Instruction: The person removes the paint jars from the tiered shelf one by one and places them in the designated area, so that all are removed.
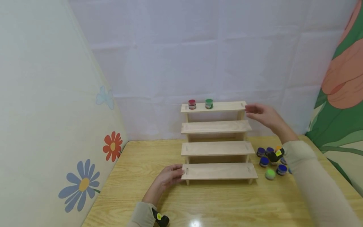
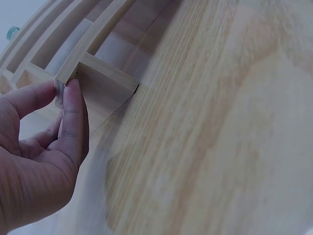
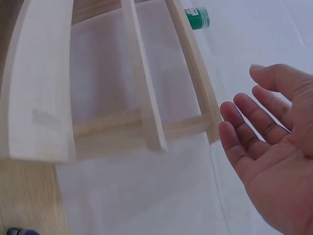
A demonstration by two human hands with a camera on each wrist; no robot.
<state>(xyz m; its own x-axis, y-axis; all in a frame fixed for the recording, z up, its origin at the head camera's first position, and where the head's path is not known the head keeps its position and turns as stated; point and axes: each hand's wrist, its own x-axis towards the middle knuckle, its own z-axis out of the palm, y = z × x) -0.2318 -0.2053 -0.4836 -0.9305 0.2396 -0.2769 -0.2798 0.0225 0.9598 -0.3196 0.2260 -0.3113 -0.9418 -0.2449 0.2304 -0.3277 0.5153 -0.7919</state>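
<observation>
A stepped wooden display rack (image 1: 218, 148) with several shelves stands on the table. My left hand (image 1: 169, 176) pinches the left end of its lowest shelf between thumb and fingers, as the left wrist view shows (image 2: 46, 132). At the right end of the top shelf my right hand (image 1: 262, 114) hovers with relaxed fingers and an empty palm (image 3: 274, 161). On the top shelf sit a small jar with a red lid (image 1: 192, 104) and one with a green lid (image 1: 209, 103). The green jar (image 3: 197, 18) also shows in the right wrist view.
To the right of the rack, several small jars stand grouped on the wooden table (image 1: 153, 151), among them blue-lidded jars (image 1: 264, 162) and a light green one (image 1: 270, 174). My right forearm covers part of that group. White cloth (image 1: 170, 63) hangs behind the rack.
</observation>
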